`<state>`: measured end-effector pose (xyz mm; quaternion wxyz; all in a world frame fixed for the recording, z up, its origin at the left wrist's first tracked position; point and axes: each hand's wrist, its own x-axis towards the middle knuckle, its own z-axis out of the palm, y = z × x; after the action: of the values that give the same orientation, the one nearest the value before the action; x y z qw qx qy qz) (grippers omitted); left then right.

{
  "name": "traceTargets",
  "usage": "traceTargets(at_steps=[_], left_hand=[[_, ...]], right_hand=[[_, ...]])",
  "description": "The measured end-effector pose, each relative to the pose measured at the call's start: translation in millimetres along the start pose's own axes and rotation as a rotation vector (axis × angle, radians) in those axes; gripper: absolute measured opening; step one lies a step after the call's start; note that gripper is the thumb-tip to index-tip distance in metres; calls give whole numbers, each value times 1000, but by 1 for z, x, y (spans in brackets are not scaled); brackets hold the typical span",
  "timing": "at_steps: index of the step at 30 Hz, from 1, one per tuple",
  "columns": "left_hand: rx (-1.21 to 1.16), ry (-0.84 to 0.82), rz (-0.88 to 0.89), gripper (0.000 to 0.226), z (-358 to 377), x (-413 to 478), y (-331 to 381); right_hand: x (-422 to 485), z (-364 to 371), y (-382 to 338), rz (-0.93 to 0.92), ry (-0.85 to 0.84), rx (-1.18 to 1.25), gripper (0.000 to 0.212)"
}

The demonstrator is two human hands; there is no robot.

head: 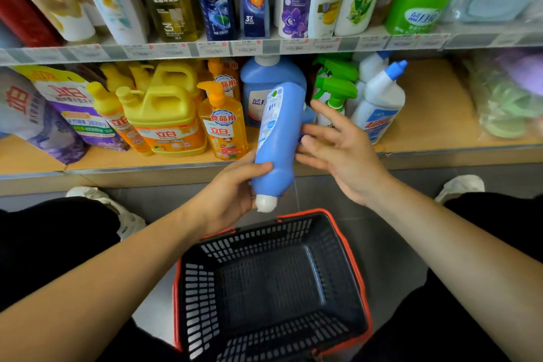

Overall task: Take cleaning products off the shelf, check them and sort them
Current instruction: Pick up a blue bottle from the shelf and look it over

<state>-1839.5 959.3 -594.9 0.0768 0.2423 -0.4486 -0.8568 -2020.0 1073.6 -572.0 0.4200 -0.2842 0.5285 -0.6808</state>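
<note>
**Blue bottle** (279, 132): held in the air in front of the lower shelf (435, 114), above the basket (202, 288). Tilted, white cap downward, printed back label facing the camera.

**Left hand** (232, 194): fingers and thumb curled round the bottle's neck end, just above the cap.

**Right hand** (343, 153): fingers straight and spread, holding nothing. Its fingertips are at the bottle's right side; whether they touch it cannot be told.

**Basket:** black mesh with a red rim, on the grey floor between the person's knees.

**Lower shelf, left to right:** purple pouch (73, 114), yellow jug (164, 114), orange pump bottle (223, 126), second blue bottle (258, 88) behind the held one, green spray bottles (335, 91), white bottle with blue cap (379, 103).
</note>
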Motion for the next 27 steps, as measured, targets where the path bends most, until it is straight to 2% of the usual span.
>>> traceTargets(at_steps=[5,9,11,13,16,18,20,23,27], left_hand=[[91,-54,68,60,1,-1,2],[440,29,276,81,-2,-1,4],[576,174,305,86,-5,-2,7],[683,304,323,79,-11,-2,11],[746,387,366,67,-22,-2,16],[788,410,405,64,-28,0,19],[859,427,463,61,-36,5,23],[983,442,495,60,-47,16,27],[1126,376,397,50,-66,31,12]], right_hand=[[3,-1,-2,14,43,-63,63],[13,-12,-9,65,135,-52,72],[17,-22,-10,99,145,-97,61],[19,-30,-3,157,93,-142,44],[21,-36,10,234,21,-182,36],[25,-38,16,216,-34,-371,27],[34,-43,20,139,-32,-697,24],[54,-49,24,41,59,-1014,48],[89,-49,29,-110,134,-1164,69]])
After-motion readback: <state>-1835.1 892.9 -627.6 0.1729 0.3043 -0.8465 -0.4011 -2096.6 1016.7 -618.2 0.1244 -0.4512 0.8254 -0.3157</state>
